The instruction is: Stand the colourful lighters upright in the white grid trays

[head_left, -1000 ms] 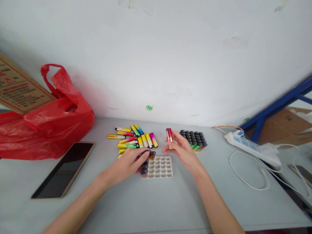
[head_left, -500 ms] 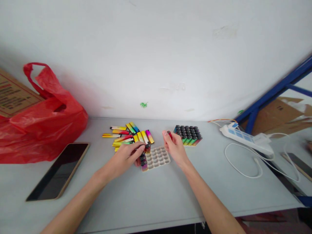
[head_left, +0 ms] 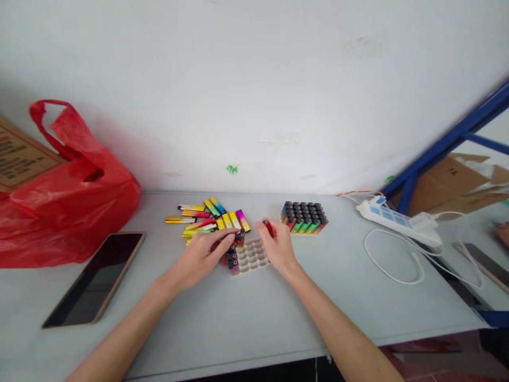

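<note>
A pale tray with rows of round pockets point(head_left: 253, 255) lies on the table, with several black-topped lighters point(head_left: 233, 261) upright along its left side. My left hand point(head_left: 207, 253) is closed at that side, fingers round a dark-topped lighter point(head_left: 239, 237). Over the tray's right back part, my right hand point(head_left: 277, 241) pinches a red lighter point(head_left: 268, 228). Loose bright lighters point(head_left: 217, 215) lie in a pile behind and left of the tray. A block of upright black-topped lighters point(head_left: 304, 217) stands behind my right hand, to the right.
On the left are a red plastic bag point(head_left: 79, 196), a cardboard box point(head_left: 24, 156) and a dark phone-like device point(head_left: 95, 278). A white power strip point(head_left: 397, 223) with a looping cable point(head_left: 369, 260) sits at the right, near a blue metal frame point(head_left: 441, 140).
My right hand has moved left with the red lighter, coming over the tray and closer to my left hand. The left hand has hardly moved; the whole view has shifted slightly.
</note>
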A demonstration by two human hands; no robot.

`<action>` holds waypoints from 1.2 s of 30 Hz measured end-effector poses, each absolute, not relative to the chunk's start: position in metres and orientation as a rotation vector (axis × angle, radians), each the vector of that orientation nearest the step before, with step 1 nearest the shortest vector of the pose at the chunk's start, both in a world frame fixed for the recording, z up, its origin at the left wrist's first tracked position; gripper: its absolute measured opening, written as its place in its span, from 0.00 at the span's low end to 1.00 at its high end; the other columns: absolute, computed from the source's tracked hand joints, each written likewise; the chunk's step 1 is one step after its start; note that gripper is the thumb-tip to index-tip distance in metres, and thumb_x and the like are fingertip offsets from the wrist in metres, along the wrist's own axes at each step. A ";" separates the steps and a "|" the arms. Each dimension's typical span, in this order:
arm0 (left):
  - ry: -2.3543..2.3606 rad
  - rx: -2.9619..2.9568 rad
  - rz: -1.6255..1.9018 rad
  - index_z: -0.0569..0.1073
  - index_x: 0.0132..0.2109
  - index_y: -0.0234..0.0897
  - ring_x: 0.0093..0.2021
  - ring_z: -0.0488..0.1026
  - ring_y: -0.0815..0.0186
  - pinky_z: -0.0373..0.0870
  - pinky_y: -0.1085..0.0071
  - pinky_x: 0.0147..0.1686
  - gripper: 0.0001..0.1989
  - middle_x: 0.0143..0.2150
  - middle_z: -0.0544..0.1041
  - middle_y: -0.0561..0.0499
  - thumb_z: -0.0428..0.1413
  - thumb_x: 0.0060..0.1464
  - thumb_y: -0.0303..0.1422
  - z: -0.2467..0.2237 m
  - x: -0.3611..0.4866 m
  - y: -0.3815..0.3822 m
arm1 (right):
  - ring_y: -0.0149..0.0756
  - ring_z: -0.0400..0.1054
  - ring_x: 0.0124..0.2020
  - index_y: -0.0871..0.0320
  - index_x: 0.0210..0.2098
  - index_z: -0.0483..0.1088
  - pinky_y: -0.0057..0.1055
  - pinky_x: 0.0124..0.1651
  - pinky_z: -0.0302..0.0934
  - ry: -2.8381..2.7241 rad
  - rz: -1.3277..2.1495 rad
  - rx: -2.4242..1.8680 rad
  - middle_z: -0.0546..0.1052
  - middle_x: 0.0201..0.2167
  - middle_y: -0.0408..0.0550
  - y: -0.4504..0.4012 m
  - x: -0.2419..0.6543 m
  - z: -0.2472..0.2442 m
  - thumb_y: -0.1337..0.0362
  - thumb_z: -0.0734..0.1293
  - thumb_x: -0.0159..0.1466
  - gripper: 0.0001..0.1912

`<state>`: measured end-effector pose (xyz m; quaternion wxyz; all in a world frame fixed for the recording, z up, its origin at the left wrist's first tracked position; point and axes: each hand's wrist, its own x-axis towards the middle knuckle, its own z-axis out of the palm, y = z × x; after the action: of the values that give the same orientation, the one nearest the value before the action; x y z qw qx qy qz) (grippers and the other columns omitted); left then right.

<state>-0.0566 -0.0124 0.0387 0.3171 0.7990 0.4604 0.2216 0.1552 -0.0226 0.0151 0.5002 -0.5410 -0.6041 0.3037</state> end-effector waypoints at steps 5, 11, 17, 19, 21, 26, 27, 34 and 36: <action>1.202 2.111 0.625 0.78 0.59 0.35 0.23 0.72 0.65 0.66 0.72 0.30 0.28 0.22 0.76 0.56 0.42 0.72 0.48 0.041 -0.057 -0.014 | 0.28 0.49 0.23 0.54 0.21 0.51 0.32 0.29 0.42 -1.486 0.709 -1.310 0.53 0.18 0.36 -0.023 0.156 0.017 0.48 0.62 0.71 0.28; 1.209 2.102 0.662 0.75 0.62 0.36 0.22 0.73 0.64 0.67 0.71 0.29 0.28 0.23 0.76 0.55 0.43 0.72 0.48 0.036 -0.055 -0.015 | 0.28 0.50 0.22 0.54 0.21 0.52 0.32 0.29 0.43 -1.566 0.674 -1.320 0.54 0.18 0.36 -0.023 0.155 0.013 0.56 0.61 0.70 0.23; 1.210 2.088 0.656 0.76 0.60 0.36 0.23 0.74 0.64 0.67 0.71 0.29 0.27 0.23 0.76 0.55 0.45 0.71 0.49 0.039 -0.054 -0.016 | 0.31 0.55 0.23 0.54 0.26 0.58 0.31 0.30 0.47 -1.610 0.681 -1.353 0.60 0.20 0.37 -0.025 0.158 0.019 0.51 0.61 0.72 0.21; 1.219 2.087 0.677 0.77 0.58 0.36 0.25 0.75 0.63 0.68 0.71 0.30 0.26 0.24 0.77 0.55 0.45 0.71 0.49 0.040 -0.055 -0.015 | 0.34 0.60 0.26 0.53 0.33 0.63 0.31 0.32 0.51 -1.644 0.727 -1.326 0.66 0.23 0.38 -0.025 0.162 0.023 0.49 0.60 0.74 0.18; 1.220 2.081 0.700 0.77 0.58 0.36 0.27 0.75 0.63 0.69 0.71 0.31 0.26 0.24 0.77 0.54 0.44 0.71 0.48 0.040 -0.056 -0.014 | 0.37 0.65 0.30 0.52 0.38 0.66 0.32 0.35 0.56 -1.716 0.763 -1.242 0.70 0.28 0.42 -0.025 0.167 0.028 0.50 0.58 0.75 0.16; 1.202 2.053 0.705 0.77 0.57 0.36 0.25 0.74 0.64 0.68 0.71 0.30 0.26 0.24 0.76 0.55 0.43 0.72 0.48 0.037 -0.058 -0.012 | 0.39 0.67 0.39 0.55 0.34 0.72 0.34 0.44 0.60 -1.999 0.639 -1.053 0.72 0.37 0.48 -0.025 0.179 0.036 0.51 0.64 0.73 0.17; 1.205 2.056 0.707 0.77 0.56 0.36 0.25 0.74 0.64 0.68 0.71 0.30 0.26 0.24 0.76 0.55 0.43 0.72 0.48 0.037 -0.058 -0.012 | 0.37 0.66 0.35 0.55 0.30 0.71 0.33 0.42 0.59 -2.031 0.642 -1.068 0.71 0.33 0.47 -0.026 0.180 0.036 0.50 0.65 0.72 0.19; 1.200 2.049 0.688 0.79 0.50 0.37 0.25 0.73 0.65 0.67 0.72 0.29 0.26 0.22 0.75 0.56 0.42 0.73 0.49 0.034 -0.058 -0.012 | 0.33 0.64 0.26 0.56 0.33 0.72 0.29 0.31 0.52 -2.076 0.823 -1.081 0.73 0.25 0.41 -0.025 0.183 0.032 0.50 0.62 0.74 0.20; 1.214 2.029 0.706 0.79 0.50 0.37 0.24 0.73 0.65 0.67 0.72 0.29 0.26 0.21 0.74 0.56 0.42 0.73 0.48 0.033 -0.060 -0.011 | 0.33 0.64 0.26 0.56 0.34 0.73 0.29 0.31 0.52 -2.120 0.825 -1.079 0.74 0.25 0.42 -0.024 0.184 0.030 0.52 0.62 0.75 0.18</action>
<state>-0.0599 -0.0112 0.0329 0.3304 0.7761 0.4643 0.2700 0.1841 -0.0241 0.0297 0.3070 -0.4080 -0.8012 0.3119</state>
